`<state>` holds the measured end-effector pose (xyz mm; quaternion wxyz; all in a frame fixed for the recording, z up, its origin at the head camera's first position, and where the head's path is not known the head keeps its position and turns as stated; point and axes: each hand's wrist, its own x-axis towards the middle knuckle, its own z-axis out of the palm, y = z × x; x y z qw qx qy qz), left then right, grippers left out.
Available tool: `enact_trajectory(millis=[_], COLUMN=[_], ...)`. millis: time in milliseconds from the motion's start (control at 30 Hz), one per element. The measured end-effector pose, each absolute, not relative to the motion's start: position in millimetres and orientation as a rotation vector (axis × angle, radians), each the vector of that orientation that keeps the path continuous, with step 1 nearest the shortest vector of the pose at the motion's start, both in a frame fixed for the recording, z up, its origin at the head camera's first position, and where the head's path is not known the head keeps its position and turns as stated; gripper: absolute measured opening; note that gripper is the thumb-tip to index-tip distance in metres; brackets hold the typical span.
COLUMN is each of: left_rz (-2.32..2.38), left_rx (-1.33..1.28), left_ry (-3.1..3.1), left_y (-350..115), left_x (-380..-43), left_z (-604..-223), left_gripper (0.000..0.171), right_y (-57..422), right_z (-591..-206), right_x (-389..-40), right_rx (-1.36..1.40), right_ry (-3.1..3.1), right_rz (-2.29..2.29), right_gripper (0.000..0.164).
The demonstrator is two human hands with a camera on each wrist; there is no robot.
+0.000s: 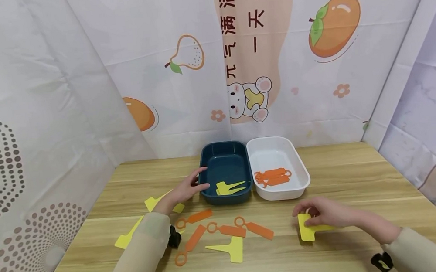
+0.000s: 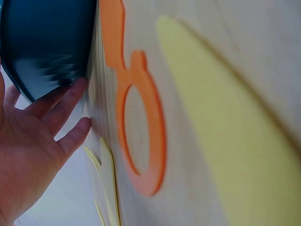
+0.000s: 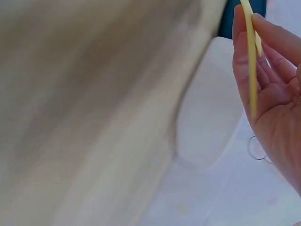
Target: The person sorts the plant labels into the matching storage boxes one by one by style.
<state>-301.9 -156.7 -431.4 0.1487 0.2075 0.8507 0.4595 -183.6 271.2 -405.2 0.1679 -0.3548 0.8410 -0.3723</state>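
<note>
My right hand [image 1: 329, 213] pinches a yellow T-shaped plant label [image 1: 306, 231] between thumb and fingers, above the table right of the middle. In the right wrist view this label [image 3: 252, 70] shows edge-on. My left hand [image 1: 185, 189] is at the left side of the dark blue tray [image 1: 225, 168], its fingers spread and fairly straight, fingertips right at the wall. Yellow labels [image 1: 223, 189] lie in the near part of that tray. The white tray [image 1: 279, 154] beside it holds several orange ring-ended tags [image 1: 275, 176].
Loose orange tags [image 1: 260, 230] lie on the wooden table [image 1: 278, 266] in front of the trays, with a yellow label [image 1: 235, 250] near them. More yellow labels [image 1: 124, 240] lie around my left forearm, partly hidden by it. A printed curtain [image 1: 184, 113] hangs behind the trays.
</note>
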Motion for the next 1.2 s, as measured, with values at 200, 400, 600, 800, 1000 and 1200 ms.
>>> enact_trajectory(millis=[200, 400, 600, 800, 1000, 1200], left_rz=[1.304, 1.293, 1.295, 1.295, 1.298, 1.300], left_rx=[0.603, 0.582, 0.560, 0.571, 0.574, 0.555], left_ry=[2.453, 2.472, 2.475, 2.471, 2.468, 2.473], left_y=[-157.1, -157.1, -156.6, -157.2, -157.7, -158.3], left_x=[-302.5, -305.0, -305.9, -305.4, -304.8, -305.5], left_z=[-430.6, -435.3, -436.8, -436.6, -436.1, -436.2], left_gripper=[0.065, 0.065, 0.064, 0.065, 0.064, 0.064], right_y=[256.2, 240.1, 217.2, 190.5, 168.2, 150.2], right_z=[-386.0, -368.9, -357.4, -355.5, -354.4, -355.9], right_x=[-200.3, -220.8, -247.1, -272.1, -288.9, -303.3], right_rx=[-0.993, -1.000, -1.053, -1.038, -0.977, -0.947], right_ry=[2.427, 2.485, 2.537, 2.515, 2.494, 2.514], right_rz=[-1.038, -1.023, -1.050, -1.116, -1.190, -1.258], right_gripper=[0.026, 0.024, 0.011, 0.012, 0.019, 0.024])
